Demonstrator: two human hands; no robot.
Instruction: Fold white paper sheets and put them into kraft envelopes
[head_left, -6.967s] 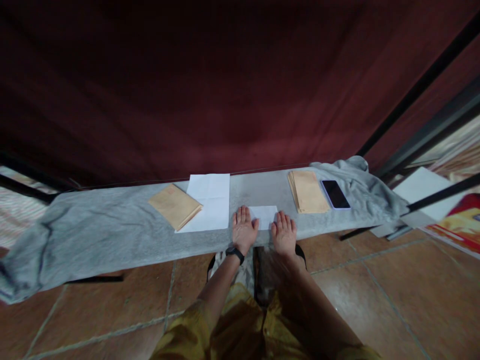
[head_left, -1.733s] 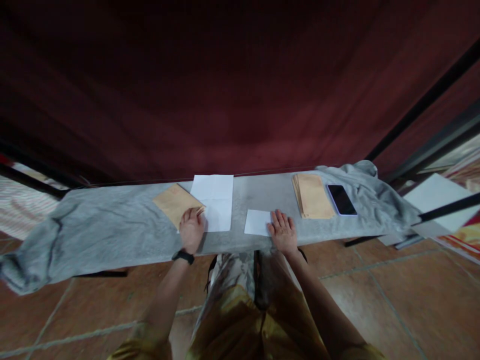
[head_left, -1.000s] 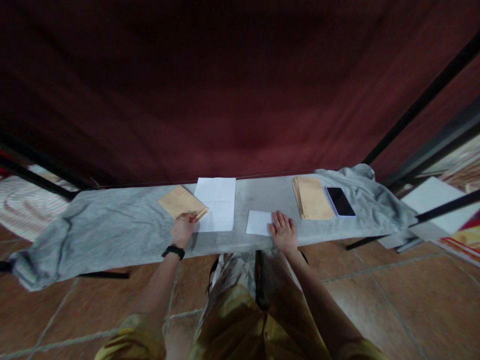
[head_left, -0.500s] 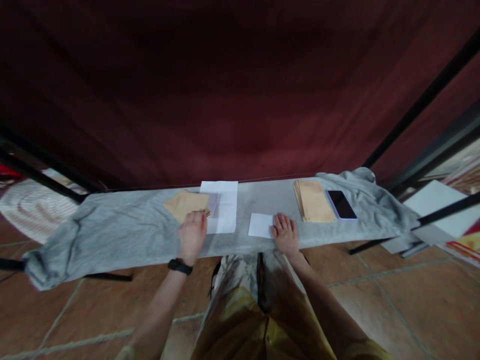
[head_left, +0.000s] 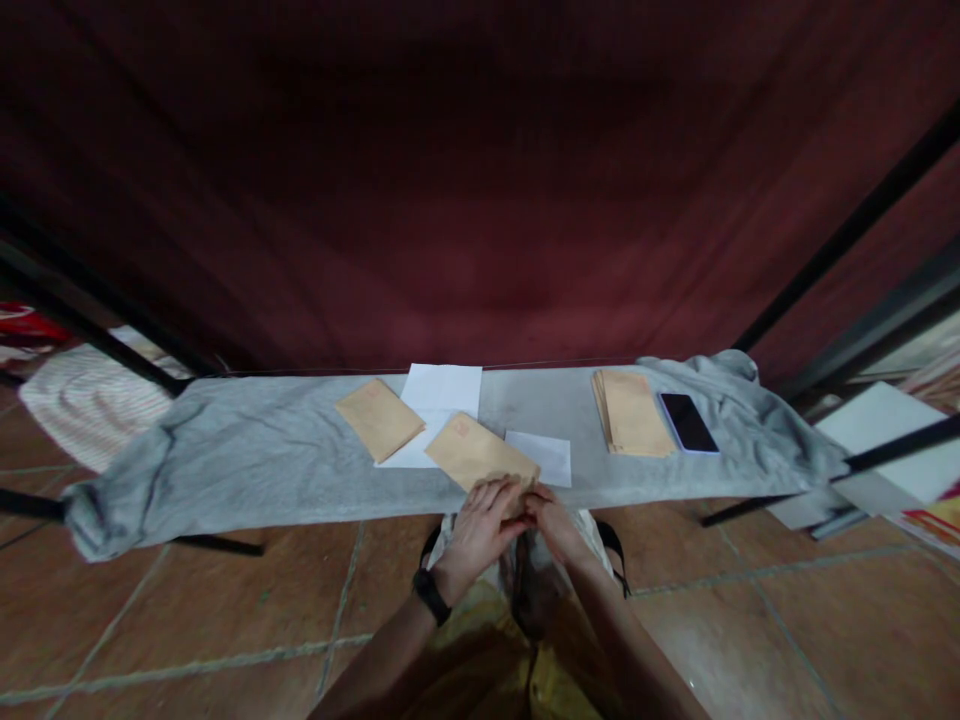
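Both my hands grip the near end of a tan envelope (head_left: 477, 454) at the front edge of the grey-covered bench (head_left: 247, 455). My left hand (head_left: 484, 520), with a black watch on the wrist, curls round its lower left corner. My right hand (head_left: 550, 518) pinches the lower right corner. The folded white paper (head_left: 546, 456) lies just right of the envelope. A second tan envelope pile (head_left: 379, 418) rests further left, partly on a large white sheet (head_left: 442, 390).
A stack of tan envelopes (head_left: 631, 411) and a dark phone (head_left: 688, 422) lie at the right on the bench, beside bunched grey cloth (head_left: 757, 425). A dark red curtain hangs behind. Black metal bars cross both sides. Brown tiled floor lies below.
My left hand lifted one envelope off the left pile and brought it to the middle. My right hand left the folded white paper and joined it on the envelope.
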